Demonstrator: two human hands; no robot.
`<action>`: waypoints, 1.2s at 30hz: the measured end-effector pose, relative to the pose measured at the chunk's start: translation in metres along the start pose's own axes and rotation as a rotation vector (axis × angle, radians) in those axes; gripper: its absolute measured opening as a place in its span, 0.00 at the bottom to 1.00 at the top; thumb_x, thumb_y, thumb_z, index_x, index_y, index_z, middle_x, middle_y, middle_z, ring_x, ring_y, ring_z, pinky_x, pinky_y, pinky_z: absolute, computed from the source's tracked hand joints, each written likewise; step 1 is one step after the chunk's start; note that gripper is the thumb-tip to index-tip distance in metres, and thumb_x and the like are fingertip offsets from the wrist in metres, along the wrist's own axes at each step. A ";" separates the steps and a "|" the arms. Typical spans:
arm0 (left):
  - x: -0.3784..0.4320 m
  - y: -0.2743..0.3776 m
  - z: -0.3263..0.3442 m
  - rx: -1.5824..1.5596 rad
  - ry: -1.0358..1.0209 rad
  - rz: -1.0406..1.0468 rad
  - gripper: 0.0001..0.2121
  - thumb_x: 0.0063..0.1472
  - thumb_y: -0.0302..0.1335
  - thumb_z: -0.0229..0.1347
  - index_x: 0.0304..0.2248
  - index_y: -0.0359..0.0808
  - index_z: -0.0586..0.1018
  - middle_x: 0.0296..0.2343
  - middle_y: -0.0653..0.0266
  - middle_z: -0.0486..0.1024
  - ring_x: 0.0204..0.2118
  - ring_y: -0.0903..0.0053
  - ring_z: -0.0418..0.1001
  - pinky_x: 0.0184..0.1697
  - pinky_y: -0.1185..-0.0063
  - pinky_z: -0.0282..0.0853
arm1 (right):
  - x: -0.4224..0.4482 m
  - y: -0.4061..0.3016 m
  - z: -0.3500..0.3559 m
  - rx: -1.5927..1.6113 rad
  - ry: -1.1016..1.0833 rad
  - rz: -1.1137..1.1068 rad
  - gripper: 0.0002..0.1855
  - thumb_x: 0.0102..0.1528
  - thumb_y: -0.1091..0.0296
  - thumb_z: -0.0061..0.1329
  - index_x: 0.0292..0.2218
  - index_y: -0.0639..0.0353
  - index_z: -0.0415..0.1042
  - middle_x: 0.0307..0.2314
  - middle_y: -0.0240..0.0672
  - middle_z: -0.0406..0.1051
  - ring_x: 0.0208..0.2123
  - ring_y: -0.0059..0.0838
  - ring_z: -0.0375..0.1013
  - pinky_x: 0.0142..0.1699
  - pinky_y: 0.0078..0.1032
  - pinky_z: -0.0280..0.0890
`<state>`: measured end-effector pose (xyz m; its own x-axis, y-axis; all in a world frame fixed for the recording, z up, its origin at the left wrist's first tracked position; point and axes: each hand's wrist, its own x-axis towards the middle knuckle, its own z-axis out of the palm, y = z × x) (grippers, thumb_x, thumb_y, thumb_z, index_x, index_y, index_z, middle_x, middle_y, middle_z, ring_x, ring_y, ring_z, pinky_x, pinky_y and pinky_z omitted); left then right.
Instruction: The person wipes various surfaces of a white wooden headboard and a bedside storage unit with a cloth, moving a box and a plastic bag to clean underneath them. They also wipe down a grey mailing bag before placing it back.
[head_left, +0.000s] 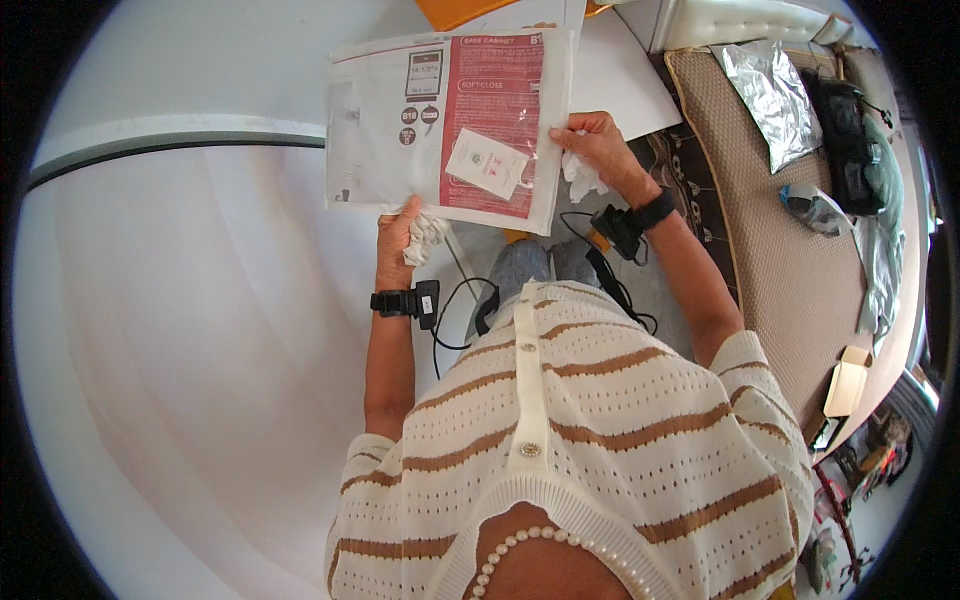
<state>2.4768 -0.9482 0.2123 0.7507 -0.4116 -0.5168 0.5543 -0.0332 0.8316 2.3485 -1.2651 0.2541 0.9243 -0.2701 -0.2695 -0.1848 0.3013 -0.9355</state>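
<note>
A flat, clear plastic packet (390, 172) spans the space between my hands, tilted slightly. Inside it lies a sheet with a printed red panel (491, 97), and a small white card (486, 165) sits over that panel. My left hand (396, 232) grips the packet's lower edge with the thumb on top. A crumpled white cloth or paper (425, 240) is bunched in that palm. My right hand (604, 150) pinches the right edge between thumb and fingers. More crumpled white material (583, 178) hangs beneath those fingers.
To the right stands a bed (750, 202) with a tan quilted cover, holding a silver foil bag (772, 101), a dark case (847, 146) and an open small box (847, 381). A white surface (622, 82) lies beyond the packet. Black cables (442, 337) hang from both wrist straps.
</note>
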 end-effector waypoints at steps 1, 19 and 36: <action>-0.003 0.003 0.007 -0.045 -0.026 -0.041 0.13 0.56 0.31 0.56 0.18 0.33 0.75 0.14 0.64 0.73 0.14 0.81 0.69 0.16 0.82 0.63 | 0.000 -0.001 0.001 -0.048 -0.011 -0.034 0.09 0.52 0.69 0.51 0.30 0.66 0.76 0.24 0.32 0.74 0.25 0.17 0.70 0.32 0.17 0.66; -0.003 0.075 0.090 0.951 -0.118 0.215 0.18 0.54 0.42 0.55 0.26 0.31 0.79 0.19 0.58 0.74 0.22 0.77 0.71 0.28 0.79 0.66 | 0.019 -0.004 0.064 -0.545 -0.171 -0.049 0.10 0.49 0.66 0.56 0.31 0.64 0.76 0.21 0.27 0.71 0.22 0.11 0.66 0.26 0.14 0.62; -0.002 0.068 0.118 0.970 -0.309 0.476 0.08 0.54 0.27 0.54 0.31 0.31 0.79 0.22 0.64 0.77 0.23 0.84 0.71 0.29 0.83 0.67 | -0.007 0.006 0.041 -0.603 -0.013 -0.095 0.09 0.45 0.70 0.52 0.29 0.66 0.72 0.19 0.38 0.71 0.21 0.25 0.70 0.29 0.26 0.65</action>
<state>2.4702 -1.0567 0.2937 0.6152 -0.7751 -0.1441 -0.3805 -0.4520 0.8068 2.3547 -1.2239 0.2598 0.9493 -0.2585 -0.1789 -0.2541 -0.2960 -0.9208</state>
